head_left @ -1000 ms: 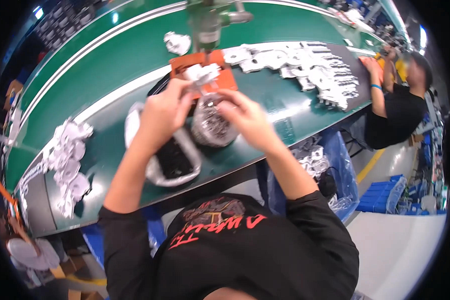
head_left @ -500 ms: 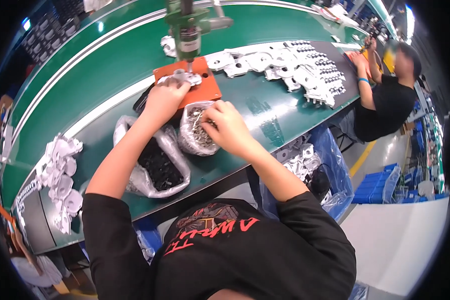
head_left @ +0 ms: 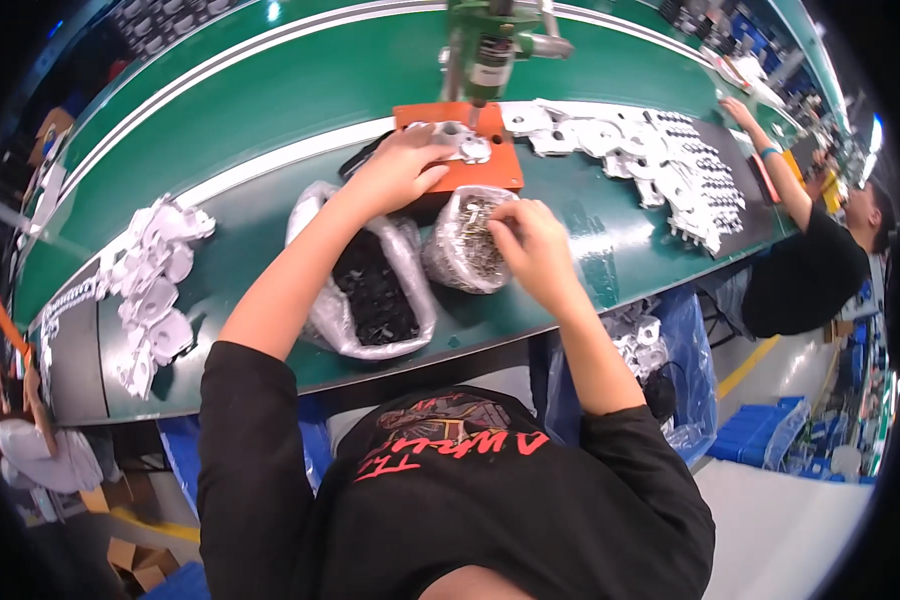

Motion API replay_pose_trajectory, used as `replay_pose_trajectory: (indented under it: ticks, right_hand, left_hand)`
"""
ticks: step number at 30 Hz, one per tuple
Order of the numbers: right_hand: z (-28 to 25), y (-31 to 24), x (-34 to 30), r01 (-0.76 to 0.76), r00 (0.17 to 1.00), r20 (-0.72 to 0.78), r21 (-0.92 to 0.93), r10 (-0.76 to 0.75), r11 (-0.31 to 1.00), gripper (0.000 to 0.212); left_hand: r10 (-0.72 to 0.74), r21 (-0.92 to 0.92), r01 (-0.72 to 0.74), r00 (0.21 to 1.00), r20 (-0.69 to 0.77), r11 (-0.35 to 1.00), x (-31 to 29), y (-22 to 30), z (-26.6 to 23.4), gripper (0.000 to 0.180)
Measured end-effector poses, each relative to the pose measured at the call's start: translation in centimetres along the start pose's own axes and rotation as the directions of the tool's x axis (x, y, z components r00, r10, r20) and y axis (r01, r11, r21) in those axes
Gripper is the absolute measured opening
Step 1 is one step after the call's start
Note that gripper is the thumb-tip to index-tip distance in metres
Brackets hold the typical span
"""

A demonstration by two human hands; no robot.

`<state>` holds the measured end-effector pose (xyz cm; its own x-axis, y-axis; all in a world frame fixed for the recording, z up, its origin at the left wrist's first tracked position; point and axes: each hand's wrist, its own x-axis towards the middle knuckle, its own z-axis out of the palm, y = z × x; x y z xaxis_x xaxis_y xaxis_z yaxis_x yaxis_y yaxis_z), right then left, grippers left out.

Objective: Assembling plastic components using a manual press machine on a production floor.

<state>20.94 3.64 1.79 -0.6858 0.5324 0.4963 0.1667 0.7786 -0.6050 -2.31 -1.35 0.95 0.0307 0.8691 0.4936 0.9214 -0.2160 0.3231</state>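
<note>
On the green counter [head_left: 240,270], my left fingers [head_left: 434,154] curl at the left of a white part [head_left: 474,150], which lies on an orange plate [head_left: 502,178] beneath a green machine [head_left: 494,58]; I cannot tell if they grip it. My right fingers [head_left: 511,210] are drawn narrow over small metal pieces [head_left: 477,262] in a clear bag [head_left: 445,262]; whether they pinch one is unclear. Left of it sits a bag of black pieces [head_left: 372,300].

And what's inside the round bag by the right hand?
Small metal pieces, possibly screws, lie in the bag; the right hand covers part of its opening, and anything deeper is hidden.
</note>
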Motion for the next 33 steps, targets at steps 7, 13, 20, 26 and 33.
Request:
replay_pose_trajectory:
  ticks: [7,13,20,26,33]
  right_hand:
    - [-1.2,0.5,-0.1,-0.113,0.992,-0.037,0.105,0.118,0.988,0.010]
    - [-1.1,0.1,0.8,-0.251,0.968,0.034,0.229,0.250,0.940,0.010]
    - [-1.5,0.9,0.6,-0.365,0.931,0.143,0.337,0.336,0.868,0.010]
    - [-1.5,1.2,0.4,-0.384,0.923,0.145,0.383,0.355,0.840,0.009]
    - [-1.4,1.4,0.3,-0.359,0.933,0.147,0.357,0.328,0.862,0.009]
  left_hand:
    - [-0.520,-0.161,0.505,0.851,-0.072,0.848,-5.8,-2.6,-8.1,0.033]
    - [-0.666,-0.095,0.660,0.744,-0.059,0.745,-12.3,-6.2,-9.9,0.028]
    - [-0.679,-0.177,0.659,0.728,-0.095,0.731,-10.0,-2.8,-10.1,0.021]
    - [-0.300,0.001,0.327,0.868,0.395,0.945,-9.4,3.3,-8.6,0.018]
    - [-0.306,0.282,0.220,0.900,0.311,0.934,-11.1,5.4,-6.3,0.016]
